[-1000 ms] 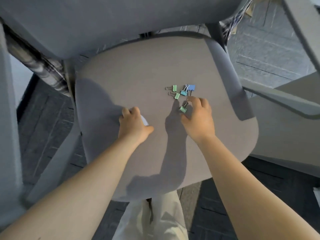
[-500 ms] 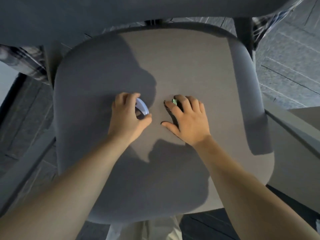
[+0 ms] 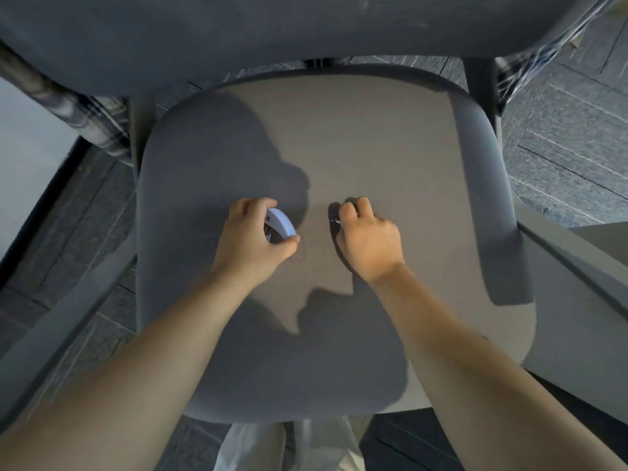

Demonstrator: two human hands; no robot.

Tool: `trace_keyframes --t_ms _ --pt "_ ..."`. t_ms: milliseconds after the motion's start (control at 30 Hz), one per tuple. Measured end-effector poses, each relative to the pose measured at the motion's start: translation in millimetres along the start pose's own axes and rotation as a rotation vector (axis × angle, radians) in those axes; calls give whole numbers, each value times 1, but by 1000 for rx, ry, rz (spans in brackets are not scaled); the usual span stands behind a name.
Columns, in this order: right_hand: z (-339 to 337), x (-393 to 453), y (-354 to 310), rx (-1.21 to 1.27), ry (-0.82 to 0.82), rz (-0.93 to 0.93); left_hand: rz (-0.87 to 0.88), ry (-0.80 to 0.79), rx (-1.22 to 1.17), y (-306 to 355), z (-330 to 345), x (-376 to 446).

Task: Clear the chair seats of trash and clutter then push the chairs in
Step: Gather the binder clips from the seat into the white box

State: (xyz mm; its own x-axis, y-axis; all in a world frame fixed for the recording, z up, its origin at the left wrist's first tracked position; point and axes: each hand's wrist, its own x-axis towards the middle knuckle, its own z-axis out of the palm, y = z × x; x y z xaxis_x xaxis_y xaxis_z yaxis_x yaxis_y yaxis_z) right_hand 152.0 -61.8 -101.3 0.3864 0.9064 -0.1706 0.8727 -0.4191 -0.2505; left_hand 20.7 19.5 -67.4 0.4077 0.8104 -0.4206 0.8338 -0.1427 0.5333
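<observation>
A grey seat (image 3: 390,137) over dark floor tiles (image 3: 560,137) — both hands at its middle. The left hand (image 3: 251,239) grips a pale blue tape holder (image 3: 282,226); the right hand (image 3: 368,237) is fisted — a metal clip (image 3: 335,221) peeks out.

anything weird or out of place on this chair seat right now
Nothing stands out. The seat is bare and undamaged; the left hand grips a pale blue round object, and the right hand is closed with a metal bit poking out.
</observation>
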Motion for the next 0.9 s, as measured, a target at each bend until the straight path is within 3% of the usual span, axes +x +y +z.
trace_keyframes --t_ms 167,400,633,900 --pt "-20 -4 1 249 -171 269 -6 9 -21 6 -16 -9" --pt "-94 -19 -5 332 -51 376 111 -10 -27 49 -52 -25" --pt "-185 -63 -25 357 178 531 377 -148 18 119 -102 -59" --pt "-242 -170 -65 364 492 894 775 -363 117 166 -134 -138"
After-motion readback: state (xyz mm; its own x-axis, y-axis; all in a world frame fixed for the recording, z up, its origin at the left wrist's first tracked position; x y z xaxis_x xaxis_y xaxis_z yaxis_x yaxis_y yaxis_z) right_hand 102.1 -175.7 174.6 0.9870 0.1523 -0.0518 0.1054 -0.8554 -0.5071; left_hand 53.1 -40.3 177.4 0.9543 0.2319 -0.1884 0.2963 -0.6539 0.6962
